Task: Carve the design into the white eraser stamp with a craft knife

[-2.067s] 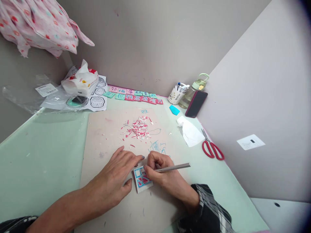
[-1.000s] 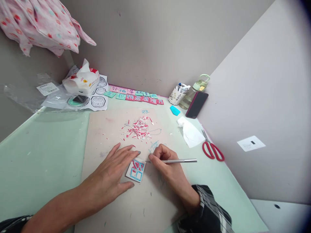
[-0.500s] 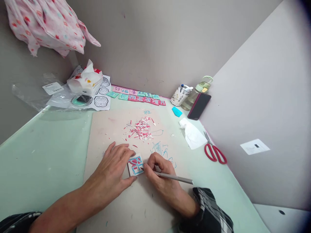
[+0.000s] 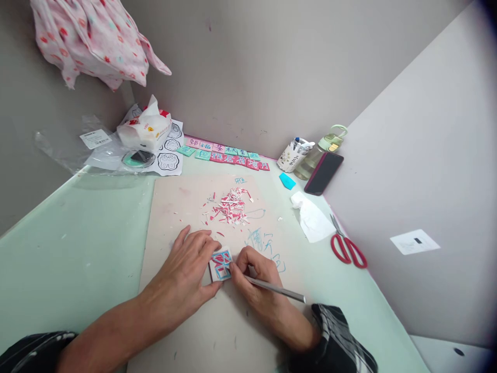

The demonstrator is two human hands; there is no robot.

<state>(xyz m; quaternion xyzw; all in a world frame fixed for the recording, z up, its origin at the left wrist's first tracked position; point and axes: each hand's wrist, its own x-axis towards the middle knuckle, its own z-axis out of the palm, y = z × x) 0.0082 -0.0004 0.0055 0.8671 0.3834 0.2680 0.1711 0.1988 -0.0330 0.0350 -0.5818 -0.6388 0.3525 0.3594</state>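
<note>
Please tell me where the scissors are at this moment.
In the head view, the scissors lie on the table's right side, beyond the right hand, beside the crumpled white tissue, their red handles nearer the person.

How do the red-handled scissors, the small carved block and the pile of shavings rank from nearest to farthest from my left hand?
1. Small carved block: touching your left hand, at its fingers and thumb.
2. Pile of shavings: ahead and to the right, on the board.
3. Red-handled scissors: far right, beyond your right hand.
</note>
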